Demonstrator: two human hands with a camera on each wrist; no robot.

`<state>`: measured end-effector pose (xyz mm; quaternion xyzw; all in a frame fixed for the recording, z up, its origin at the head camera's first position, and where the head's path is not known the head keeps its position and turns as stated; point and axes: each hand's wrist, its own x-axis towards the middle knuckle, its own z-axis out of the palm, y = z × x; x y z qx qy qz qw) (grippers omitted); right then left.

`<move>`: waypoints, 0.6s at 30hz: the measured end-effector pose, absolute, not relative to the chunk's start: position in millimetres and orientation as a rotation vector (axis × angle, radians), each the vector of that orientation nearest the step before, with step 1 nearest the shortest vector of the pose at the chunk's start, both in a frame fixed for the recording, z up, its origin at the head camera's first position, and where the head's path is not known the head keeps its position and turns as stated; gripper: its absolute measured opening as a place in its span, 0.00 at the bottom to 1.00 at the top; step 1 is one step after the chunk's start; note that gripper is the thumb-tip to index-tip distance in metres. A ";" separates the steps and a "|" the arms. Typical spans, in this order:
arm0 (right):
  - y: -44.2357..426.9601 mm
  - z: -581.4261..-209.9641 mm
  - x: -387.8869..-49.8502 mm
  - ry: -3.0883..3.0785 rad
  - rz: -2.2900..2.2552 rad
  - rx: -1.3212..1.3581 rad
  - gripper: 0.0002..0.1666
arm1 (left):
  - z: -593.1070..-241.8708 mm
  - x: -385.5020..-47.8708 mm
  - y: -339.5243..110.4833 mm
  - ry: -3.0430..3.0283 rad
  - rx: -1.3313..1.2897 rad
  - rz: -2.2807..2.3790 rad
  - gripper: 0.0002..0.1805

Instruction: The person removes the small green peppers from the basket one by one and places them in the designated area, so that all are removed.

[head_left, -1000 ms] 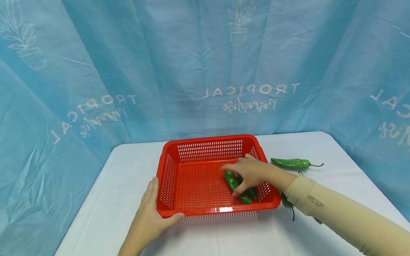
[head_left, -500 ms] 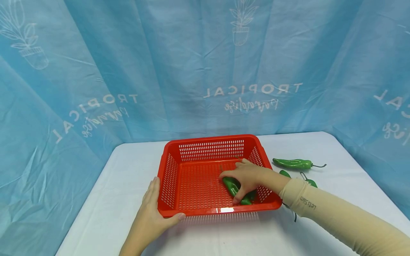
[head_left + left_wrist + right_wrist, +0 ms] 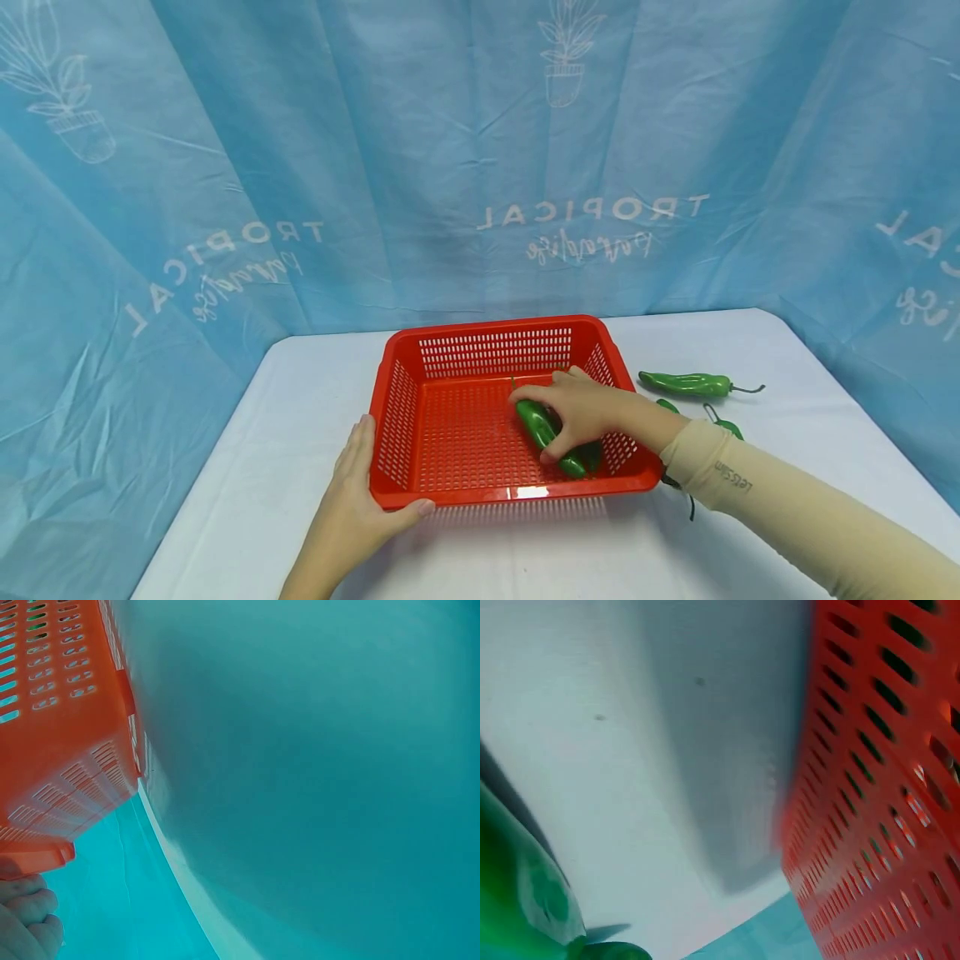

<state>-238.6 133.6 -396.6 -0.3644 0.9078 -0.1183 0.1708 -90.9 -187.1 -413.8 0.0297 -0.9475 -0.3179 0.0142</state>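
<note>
My left hand rests at the near left corner of a red plastic basket, fingers extended along its left side and thumb by the front rim. The left wrist view shows fingertips against the basket's rim. Inside the basket, at its right side, my right hand holds a long green chili pepper between thumb and fingers. More dark green pepper shows beneath that hand, partly hidden.
A green chili pepper lies on the white table right of the basket. Others, such as one green pepper, are partly hidden by the right sleeve. Blue curtain surrounds the table's back and sides.
My right hand dipped slightly towards the basket's front and then came back a little, the chili pepper shifting with it. My left hand and the basket hold still.
</note>
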 end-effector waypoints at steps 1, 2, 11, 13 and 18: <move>134.6 -394.2 -239.1 2.585 -0.366 -1.036 0.51 | -413.8 -90.9 -187.1 -2.949 0.093 -0.990 0.78; 135.6 -391.6 -239.5 2.593 -0.395 -1.034 0.51 | -413.4 -91.0 -187.0 -2.951 0.094 -0.991 0.78; 147.4 -369.8 -242.6 2.598 -0.615 -1.001 0.53 | -412.7 -91.2 -186.4 -2.964 0.117 -0.992 0.78; 150.3 -365.0 -242.2 2.596 -0.646 -1.008 0.52 | -413.0 -91.1 -186.4 -2.961 0.114 -0.993 0.78; 159.7 -354.1 -242.5 2.598 -0.720 -0.991 0.53 | -413.6 -91.0 -186.8 -2.955 0.100 -0.986 0.78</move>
